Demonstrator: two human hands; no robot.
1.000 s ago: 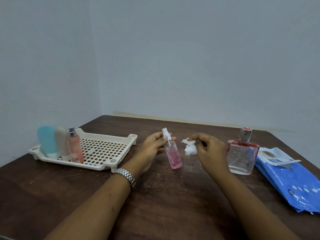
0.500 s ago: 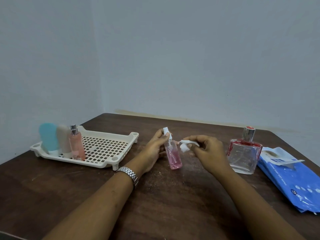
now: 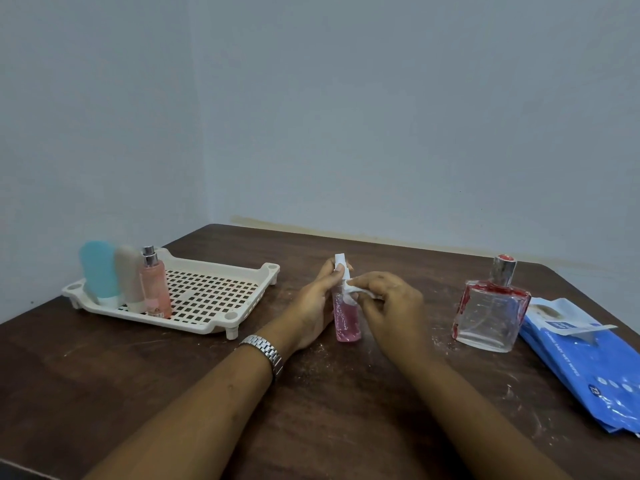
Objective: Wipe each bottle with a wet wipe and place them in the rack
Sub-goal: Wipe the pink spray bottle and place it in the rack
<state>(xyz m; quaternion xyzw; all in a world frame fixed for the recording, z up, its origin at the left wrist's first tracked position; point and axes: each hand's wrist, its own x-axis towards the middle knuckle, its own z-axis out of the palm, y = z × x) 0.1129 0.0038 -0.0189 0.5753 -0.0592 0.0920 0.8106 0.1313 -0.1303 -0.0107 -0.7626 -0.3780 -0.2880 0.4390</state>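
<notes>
Bottle (image 3: 347, 320) of pink liquid sits at frame centre, my left hand (image 3: 313, 306) wrapped round it to steady it while my right hand (image 3: 391, 306) pinches the wipe (image 3: 356, 293) against its neck. Rack (image 3: 221, 289) at left holds three bottles (image 3: 154, 285).

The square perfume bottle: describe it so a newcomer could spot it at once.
On the wooden table, look right of the right hand, beside the blue wet-wipe pack. The square perfume bottle stands there upright. Unlike the slim pink spray bottle in hand and the bottles in the rack, it is wide clear glass with red-smeared shoulders and a silver cap.
</notes>
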